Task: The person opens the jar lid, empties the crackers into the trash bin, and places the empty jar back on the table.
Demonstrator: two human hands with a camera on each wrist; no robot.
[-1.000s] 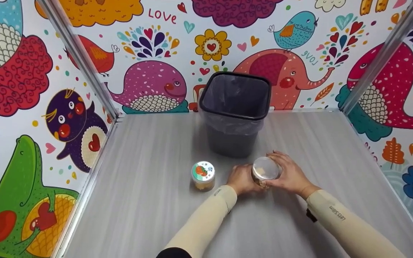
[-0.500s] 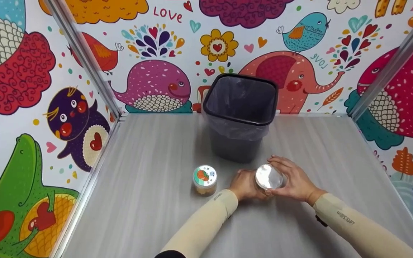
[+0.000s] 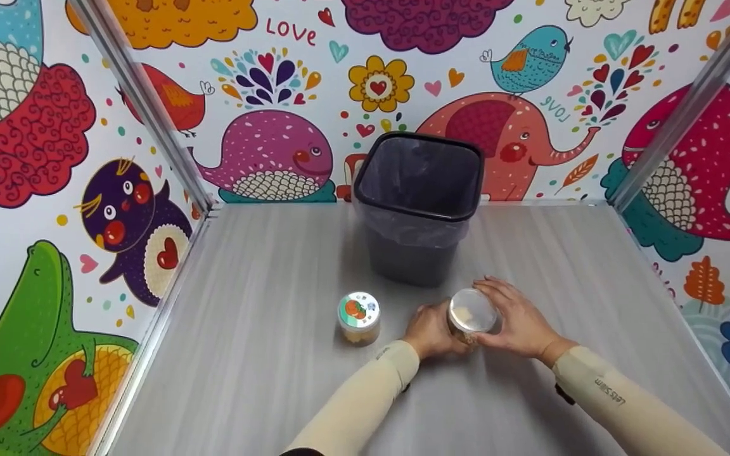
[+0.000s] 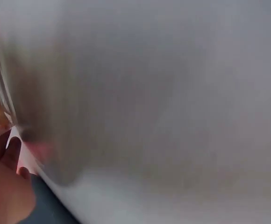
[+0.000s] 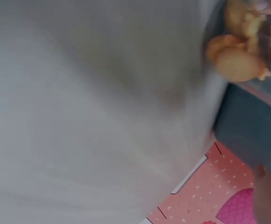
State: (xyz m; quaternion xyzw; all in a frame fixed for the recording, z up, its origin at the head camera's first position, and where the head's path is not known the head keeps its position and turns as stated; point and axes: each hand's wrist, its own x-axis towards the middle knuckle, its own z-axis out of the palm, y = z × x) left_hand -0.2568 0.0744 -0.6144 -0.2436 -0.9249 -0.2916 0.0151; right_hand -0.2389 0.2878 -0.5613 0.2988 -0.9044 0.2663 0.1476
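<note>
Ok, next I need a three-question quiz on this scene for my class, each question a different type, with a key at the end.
1. True or false: the left hand and the right hand hold the same jar.
2. Multiple choice: how many jars does the head view show? A) one B) two C) three
3. Fill the gap: a thin bag lines the ____.

Key:
1. True.
2. B: the held one and the printed-lid jar.
3. Bin.
</note>
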